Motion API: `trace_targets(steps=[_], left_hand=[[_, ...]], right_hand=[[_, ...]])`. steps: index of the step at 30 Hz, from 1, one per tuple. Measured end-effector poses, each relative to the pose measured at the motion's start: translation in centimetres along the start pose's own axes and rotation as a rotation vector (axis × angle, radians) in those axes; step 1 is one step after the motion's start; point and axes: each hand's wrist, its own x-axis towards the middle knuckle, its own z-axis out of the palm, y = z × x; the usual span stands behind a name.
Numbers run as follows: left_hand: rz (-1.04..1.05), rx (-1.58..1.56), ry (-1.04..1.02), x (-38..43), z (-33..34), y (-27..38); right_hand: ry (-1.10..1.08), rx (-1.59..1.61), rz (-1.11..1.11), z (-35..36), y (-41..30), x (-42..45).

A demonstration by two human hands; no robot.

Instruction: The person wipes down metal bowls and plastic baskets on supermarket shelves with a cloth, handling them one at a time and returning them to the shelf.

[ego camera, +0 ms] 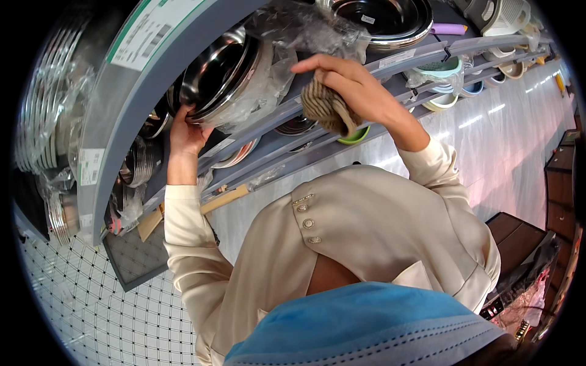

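Note:
My left hand grips the near rim of a stack of shiny steel bowls on the shelf, thumb over the edge and fingers beneath. Clear plastic wrap covers the stack's right side. In my right hand is a bunched brown ribbed cloth, held under the palm with the index finger stretched towards the bowls. That hand hovers before the shelf's front edge. Crumpled plastic film lies between this stack and another stack of steel basins farther right.
A purple handle sticks out beside the basins. Lower shelves hold plastic basins, a green bowl and plates. The grey shelf upright curves past on the left. Brown boxes stand behind at right.

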Motion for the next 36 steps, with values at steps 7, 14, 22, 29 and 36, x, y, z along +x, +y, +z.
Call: trace_targets(steps=[7,14,22,29,36], left_hand=[[0.033,0.367,0.118,0.3,0.8,-0.4],[0.577,2.162,0.722,-6.6,2.6,-1.2],[1.579,1.867,-0.067,-7.3,19.1,-6.0],[1.453,2.163,-0.311,0.0,22.1,-4.6],[0.531,0.816,-0.061,10.5,20.8,3.2]], right_hand=[[0.099,0.245,0.181,-4.1,1.4,-5.1],[0.473,0.306,0.291,-8.8,2.7,-9.2],[0.702,0.259,0.220,-11.2,5.5,-8.9],[0.784,0.105,0.137,-12.5,5.1,-6.4],[0.778,0.051,0.262,-13.8,5.4,-5.7]])
